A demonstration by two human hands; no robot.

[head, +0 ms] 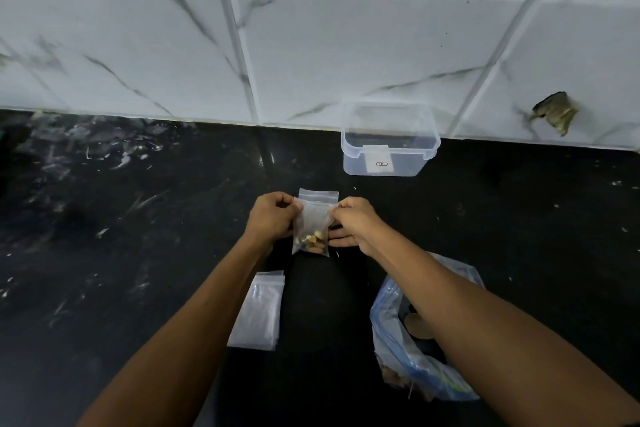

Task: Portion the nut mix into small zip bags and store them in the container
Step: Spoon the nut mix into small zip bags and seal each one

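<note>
Your left hand [273, 217] and right hand [355, 222] pinch the top corners of a small zip bag [313, 224] with nuts [311, 241] at its bottom, above the black counter [138, 253]; the clear container [389, 139] stands open beyond, by the wall.

- Small zip bag [313, 218]: clear, upright, nuts [311, 241] at its bottom.
- Clear container [388, 140]: lidless, against the wall.
- Large nut-mix bag [398, 350]: open.
</note>
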